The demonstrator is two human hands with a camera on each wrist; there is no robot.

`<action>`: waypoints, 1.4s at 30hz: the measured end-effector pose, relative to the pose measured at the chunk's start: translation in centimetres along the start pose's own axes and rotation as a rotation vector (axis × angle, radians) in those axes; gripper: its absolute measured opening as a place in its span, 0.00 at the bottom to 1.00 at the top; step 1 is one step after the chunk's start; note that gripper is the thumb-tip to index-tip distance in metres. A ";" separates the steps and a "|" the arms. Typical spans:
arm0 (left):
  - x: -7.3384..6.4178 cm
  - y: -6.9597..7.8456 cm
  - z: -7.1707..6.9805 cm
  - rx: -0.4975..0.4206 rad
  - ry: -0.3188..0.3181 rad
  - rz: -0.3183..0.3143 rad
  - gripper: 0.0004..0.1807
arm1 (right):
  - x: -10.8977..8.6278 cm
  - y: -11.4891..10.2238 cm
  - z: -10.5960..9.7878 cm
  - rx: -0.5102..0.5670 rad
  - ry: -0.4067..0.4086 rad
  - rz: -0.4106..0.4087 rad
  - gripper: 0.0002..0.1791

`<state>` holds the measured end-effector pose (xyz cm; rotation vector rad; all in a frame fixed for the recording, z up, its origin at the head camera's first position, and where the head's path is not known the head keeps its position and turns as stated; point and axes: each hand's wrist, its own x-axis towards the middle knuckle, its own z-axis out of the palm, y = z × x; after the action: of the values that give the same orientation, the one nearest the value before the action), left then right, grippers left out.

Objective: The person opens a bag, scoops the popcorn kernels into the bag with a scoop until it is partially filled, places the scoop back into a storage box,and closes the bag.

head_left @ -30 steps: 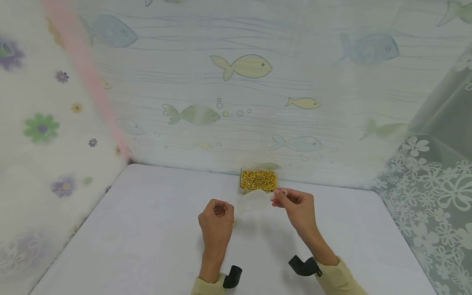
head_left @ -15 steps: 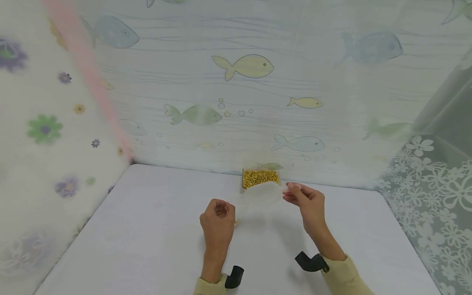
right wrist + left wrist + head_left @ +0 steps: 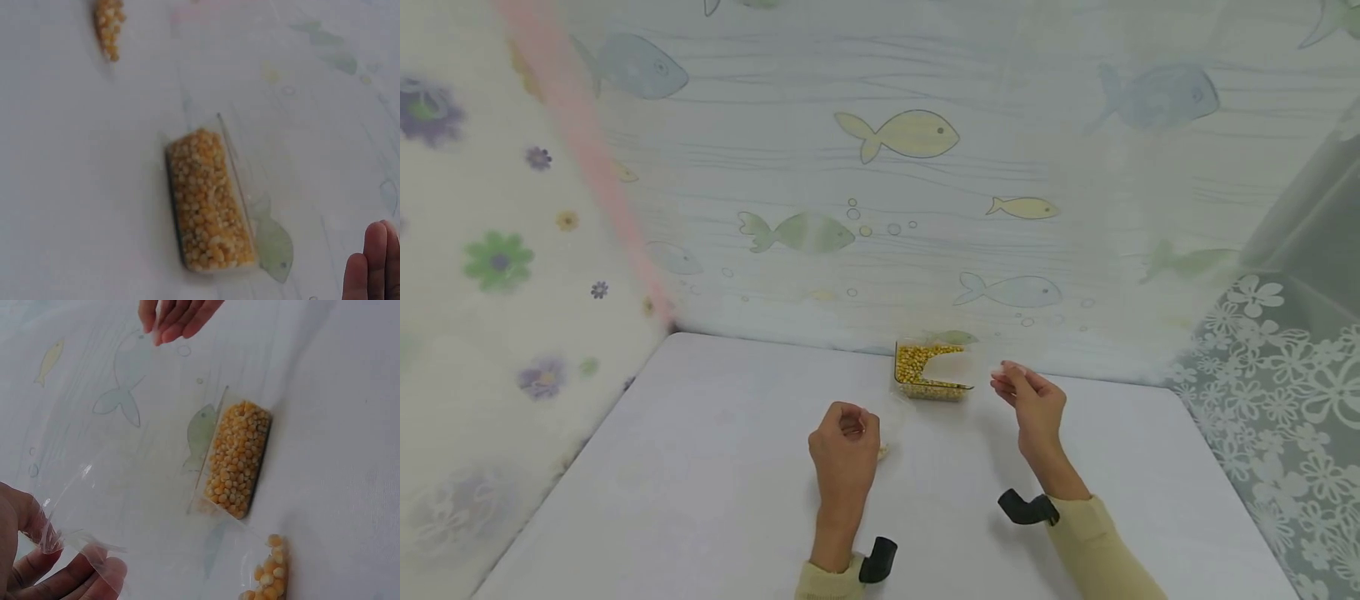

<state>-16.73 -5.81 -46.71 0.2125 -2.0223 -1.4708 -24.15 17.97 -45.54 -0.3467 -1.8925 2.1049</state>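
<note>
My left hand (image 3: 844, 450) pinches the mouth of a clear plastic bag (image 3: 94, 481); in the left wrist view it hangs open, with corn kernels (image 3: 270, 575) at its bottom. In the head view that hand hides most of the bag. The thumb and fingertips of my right hand (image 3: 1036, 404) pinch a white, rounded, spoon-like thing (image 3: 951, 367). It overlaps the right part of a clear rectangular box (image 3: 934, 392) in the head view; whether it touches the kernels I cannot tell. Yellow corn kernels (image 3: 206, 206) fill the box.
A white table (image 3: 700, 467) lies under both hands, and the box stands by its back edge. Behind rises a curtain with fish prints (image 3: 917, 133). A flowered cloth (image 3: 497, 262) hangs at the left, and a lace-patterned one (image 3: 1292, 400) at the right.
My right hand has moved right and slightly away, taking the white spoon-like thing from the near side of the box to over its right part. My left hand has hardly moved.
</note>
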 end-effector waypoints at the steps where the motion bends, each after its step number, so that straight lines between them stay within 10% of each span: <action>1: 0.0 0.0 0.0 0.002 0.001 0.000 0.05 | 0.2 0.3 0.0 -0.017 0.006 -0.022 0.17; 10: 0.1 0.1 -0.1 -0.004 -0.011 -0.011 0.05 | 1.4 1.4 1.3 -0.265 0.013 -0.370 0.13; 19: 0.0 0.1 -0.2 -0.023 -0.015 -0.015 0.06 | 2.2 1.5 2.5 -0.378 0.006 -0.482 0.10; 34: -0.1 0.2 -0.4 -0.001 -0.008 -0.003 0.06 | 3.7 2.7 2.2 -0.140 0.004 0.042 0.20; 42: 0.0 0.2 -0.4 -0.005 -0.009 -0.011 0.05 | 3.9 3.5 2.1 -0.005 0.018 0.180 0.21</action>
<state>-16.46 -6.02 -46.43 0.2161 -2.0270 -1.4864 -28.70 17.11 -48.78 -0.5547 -1.9204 2.2017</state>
